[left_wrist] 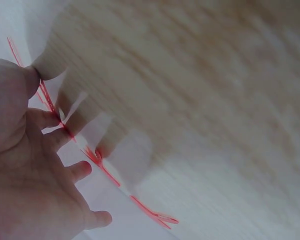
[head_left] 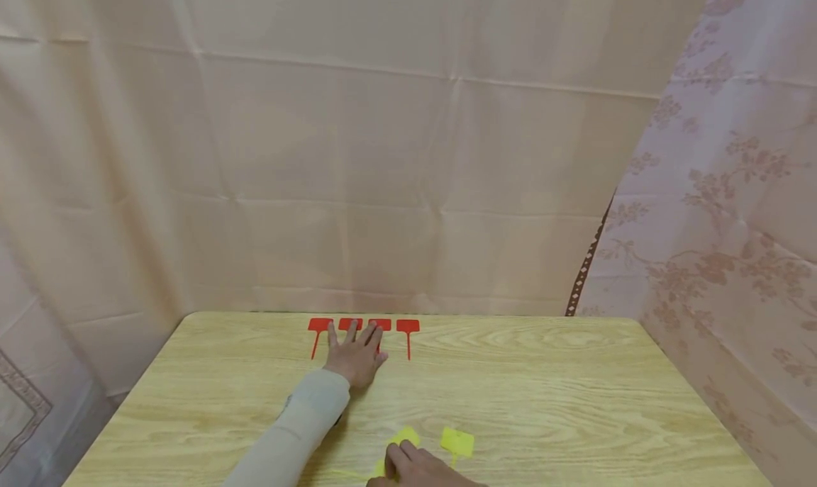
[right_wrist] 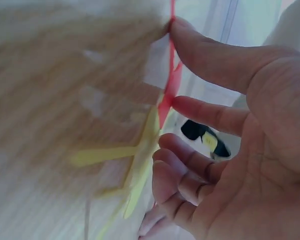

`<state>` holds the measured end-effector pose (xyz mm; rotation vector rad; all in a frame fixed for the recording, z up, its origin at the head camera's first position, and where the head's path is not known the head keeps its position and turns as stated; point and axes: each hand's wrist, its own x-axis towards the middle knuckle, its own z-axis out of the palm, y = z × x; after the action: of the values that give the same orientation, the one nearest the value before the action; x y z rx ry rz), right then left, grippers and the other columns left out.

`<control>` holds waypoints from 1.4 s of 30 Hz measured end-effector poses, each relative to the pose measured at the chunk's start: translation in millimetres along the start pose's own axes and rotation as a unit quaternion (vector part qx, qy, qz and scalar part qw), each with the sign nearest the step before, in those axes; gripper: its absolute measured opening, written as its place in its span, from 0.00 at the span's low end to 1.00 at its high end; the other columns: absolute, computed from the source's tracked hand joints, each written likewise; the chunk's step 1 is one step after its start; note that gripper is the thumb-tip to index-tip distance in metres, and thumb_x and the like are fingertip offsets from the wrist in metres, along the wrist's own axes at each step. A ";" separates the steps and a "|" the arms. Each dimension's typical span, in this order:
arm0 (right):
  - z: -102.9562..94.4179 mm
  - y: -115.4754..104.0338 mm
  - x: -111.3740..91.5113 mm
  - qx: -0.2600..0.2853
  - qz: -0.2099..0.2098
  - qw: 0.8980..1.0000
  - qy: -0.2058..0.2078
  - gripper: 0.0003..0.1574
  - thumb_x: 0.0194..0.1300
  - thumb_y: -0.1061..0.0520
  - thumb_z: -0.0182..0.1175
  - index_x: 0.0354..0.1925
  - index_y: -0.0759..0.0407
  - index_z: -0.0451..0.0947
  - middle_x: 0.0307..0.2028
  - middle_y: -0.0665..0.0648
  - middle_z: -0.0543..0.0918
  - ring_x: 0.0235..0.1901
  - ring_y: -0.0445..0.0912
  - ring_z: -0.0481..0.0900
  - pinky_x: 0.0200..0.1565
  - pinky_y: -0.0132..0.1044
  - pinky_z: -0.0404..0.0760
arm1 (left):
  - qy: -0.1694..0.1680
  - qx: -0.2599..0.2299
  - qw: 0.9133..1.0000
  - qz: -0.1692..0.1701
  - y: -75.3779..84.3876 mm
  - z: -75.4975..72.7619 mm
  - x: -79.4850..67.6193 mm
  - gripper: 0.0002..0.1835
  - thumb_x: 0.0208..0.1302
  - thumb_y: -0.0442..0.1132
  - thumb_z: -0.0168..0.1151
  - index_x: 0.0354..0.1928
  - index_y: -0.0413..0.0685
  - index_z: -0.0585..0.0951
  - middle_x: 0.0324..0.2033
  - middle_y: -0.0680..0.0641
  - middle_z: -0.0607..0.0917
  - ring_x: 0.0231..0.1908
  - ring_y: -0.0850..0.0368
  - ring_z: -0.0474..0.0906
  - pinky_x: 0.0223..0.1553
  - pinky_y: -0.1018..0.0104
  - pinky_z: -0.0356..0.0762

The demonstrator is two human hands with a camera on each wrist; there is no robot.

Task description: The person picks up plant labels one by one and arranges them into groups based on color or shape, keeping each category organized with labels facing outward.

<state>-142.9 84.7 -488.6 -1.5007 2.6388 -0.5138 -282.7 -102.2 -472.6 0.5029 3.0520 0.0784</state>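
Four red T-shaped tags point(head_left: 408, 326) lie in a row near the table's far edge. My left hand point(head_left: 354, 356) rests flat on the middle ones with its fingers spread and straight; the outer two tags stay uncovered. In the left wrist view the left hand's fingertips point(left_wrist: 50, 67) press down along the red tags point(left_wrist: 100, 160). My right hand point(head_left: 415, 466) sits at the near edge, fingers touching a yellow tag point(head_left: 405, 437), with a second yellow tag point(head_left: 458, 441) just to its right. In the right wrist view, my right hand point(right_wrist: 230, 125) has its fingers against the yellow tags point(right_wrist: 140, 155).
The wooden table point(head_left: 574, 402) is bare on its right half and left front. A beige cloth backdrop point(head_left: 383, 154) hangs behind it, and a floral curtain point(head_left: 721, 246) closes off the right side.
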 end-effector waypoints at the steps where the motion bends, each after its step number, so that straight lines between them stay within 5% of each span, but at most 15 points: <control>1: -2.6 2.3 -1.3 -0.021 -0.016 1.000 -0.002 0.11 0.77 0.44 0.55 0.48 0.48 0.77 0.33 0.41 0.64 0.31 0.30 0.57 0.30 0.17 0.59 | 0.000 -0.001 1.000 -0.001 -0.4 0.7 0.3 0.32 0.79 0.56 0.46 0.77 0.48 0.64 0.76 0.47 0.63 0.76 0.38 0.52 0.69 0.25 0.37; 4: -9.1 7.6 -2.4 -0.023 -0.023 0.999 -0.019 0.12 0.75 0.45 0.59 0.48 0.49 0.79 0.34 0.42 0.63 0.33 0.31 0.56 0.32 0.17 0.58 | -0.003 -0.001 1.000 -0.004 -1.8 3.0 1.6 0.32 0.80 0.56 0.46 0.78 0.48 0.63 0.77 0.47 0.62 0.77 0.38 0.51 0.69 0.26 0.35; 9: -16.0 8.8 -0.6 0.081 0.107 0.987 -0.087 0.09 0.74 0.48 0.61 0.41 0.50 0.75 0.35 0.41 0.59 0.34 0.33 0.57 0.34 0.21 0.63 | -0.010 -0.005 1.000 -0.007 -2.4 5.6 3.0 0.32 0.80 0.56 0.44 0.79 0.49 0.61 0.77 0.48 0.60 0.77 0.39 0.49 0.70 0.26 0.32; 11: -18.1 8.3 -0.1 0.084 0.132 0.983 -0.098 0.10 0.73 0.48 0.62 0.39 0.49 0.73 0.35 0.41 0.59 0.34 0.34 0.57 0.35 0.23 0.64 | -0.012 -0.008 1.000 -0.007 -1.5 4.8 3.0 0.32 0.80 0.56 0.44 0.79 0.49 0.61 0.77 0.48 0.61 0.77 0.39 0.50 0.70 0.26 0.33; 16: -23.6 9.8 0.9 0.071 0.134 0.985 -0.084 0.16 0.65 0.43 0.69 0.38 0.47 0.72 0.34 0.38 0.66 0.34 0.32 0.61 0.37 0.24 0.68 | -0.003 -0.010 1.000 -0.002 -1.3 4.0 2.8 0.32 0.80 0.56 0.45 0.78 0.49 0.63 0.77 0.47 0.62 0.76 0.38 0.52 0.69 0.26 0.35; 19: -27.8 11.3 1.3 0.141 0.165 0.973 -0.081 0.18 0.59 0.48 0.75 0.39 0.45 0.74 0.33 0.37 0.70 0.34 0.32 0.67 0.36 0.26 0.73 | 0.001 -0.006 1.000 0.000 -3.4 7.4 4.1 0.32 0.80 0.56 0.45 0.78 0.49 0.62 0.77 0.48 0.62 0.76 0.38 0.52 0.69 0.26 0.35; 22: -11.7 32.3 -1.0 0.196 0.164 0.965 -0.064 0.19 0.56 0.52 0.78 0.41 0.42 0.78 0.34 0.36 0.74 0.34 0.31 0.71 0.36 0.27 0.75 | -0.007 0.001 1.000 -0.002 -2.1 2.7 2.3 0.32 0.80 0.57 0.45 0.78 0.50 0.63 0.77 0.49 0.61 0.76 0.39 0.52 0.69 0.26 0.37; 26: -14.9 40.4 -5.2 0.197 0.127 0.972 -0.023 0.17 0.57 0.60 0.76 0.43 0.46 0.83 0.36 0.35 0.77 0.34 0.30 0.73 0.35 0.27 0.77 | -0.011 0.005 1.000 -0.003 0.7 -3.5 -1.4 0.32 0.80 0.56 0.45 0.78 0.50 0.63 0.77 0.48 0.62 0.76 0.40 0.54 0.69 0.26 0.39; 31: -60.7 17.6 -6.6 0.267 0.152 0.951 0.031 0.15 0.58 0.65 0.75 0.43 0.54 0.85 0.36 0.39 0.82 0.32 0.31 0.77 0.36 0.27 0.79 | -0.012 -0.006 1.000 -0.007 -0.4 0.9 1.7 0.32 0.80 0.56 0.46 0.78 0.49 0.63 0.77 0.48 0.62 0.76 0.40 0.53 0.69 0.26 0.37; 38: -89.8 27.8 -9.7 0.386 0.153 0.901 0.125 0.17 0.60 0.70 0.71 0.48 0.64 0.84 0.46 0.57 0.86 0.39 0.42 0.85 0.39 0.31 0.84 | -0.017 -0.006 1.000 -0.013 -4.5 12.3 8.8 0.33 0.80 0.58 0.44 0.79 0.51 0.60 0.78 0.49 0.59 0.77 0.40 0.49 0.70 0.27 0.32; 42: -101.5 31.7 -13.2 0.410 0.147 0.887 0.153 0.19 0.62 0.71 0.68 0.52 0.67 0.82 0.49 0.62 0.85 0.44 0.49 0.86 0.43 0.34 0.85 | -0.020 -0.013 1.000 -0.010 -2.3 6.4 5.9 0.33 0.79 0.57 0.44 0.79 0.50 0.61 0.78 0.48 0.60 0.77 0.40 0.50 0.70 0.26 0.33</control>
<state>-184.1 136.7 -404.4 -0.7816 2.2432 -1.6609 -288.7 -102.3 -479.3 0.4654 3.0116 0.1063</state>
